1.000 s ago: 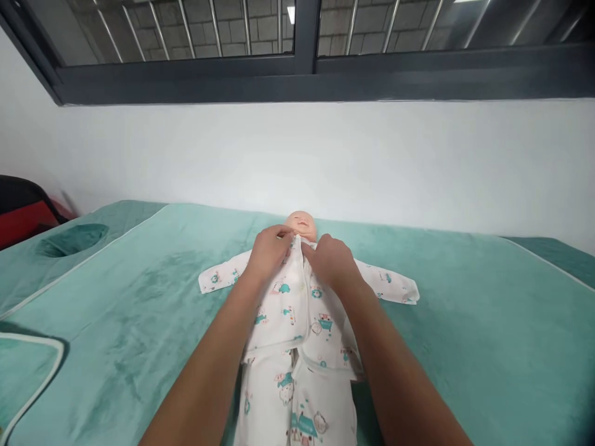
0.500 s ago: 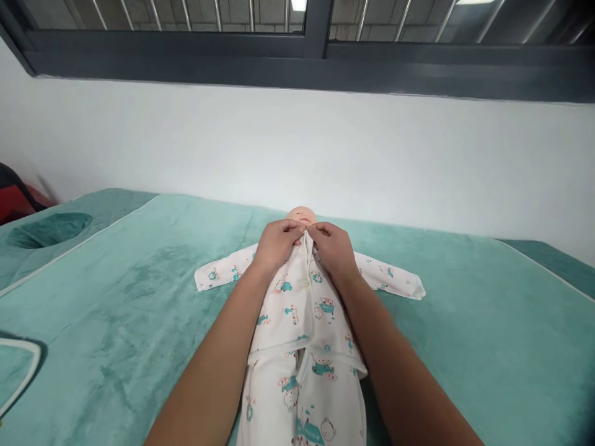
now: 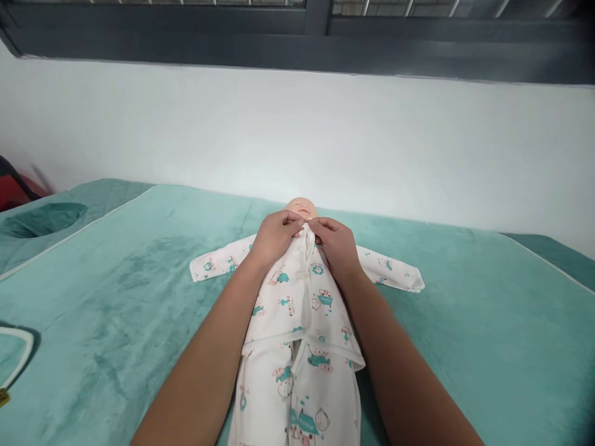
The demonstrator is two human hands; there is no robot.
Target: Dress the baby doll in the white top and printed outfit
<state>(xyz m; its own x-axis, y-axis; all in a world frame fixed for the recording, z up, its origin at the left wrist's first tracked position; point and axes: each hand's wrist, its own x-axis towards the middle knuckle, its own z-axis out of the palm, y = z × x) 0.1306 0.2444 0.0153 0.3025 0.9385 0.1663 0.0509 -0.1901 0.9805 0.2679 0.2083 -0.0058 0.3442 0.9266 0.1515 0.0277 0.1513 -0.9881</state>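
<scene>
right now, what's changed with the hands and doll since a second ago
The left hand and right hand have drawn together: further apart a second ago, they now nearly meet, pinching the collar of the printed top below the doll's head. The window frame sits higher in view. The doll still lies face up on the green cover, sleeves spread.

Soft light brightens the wall [image 3: 297, 133], right corners dark.
</scene>
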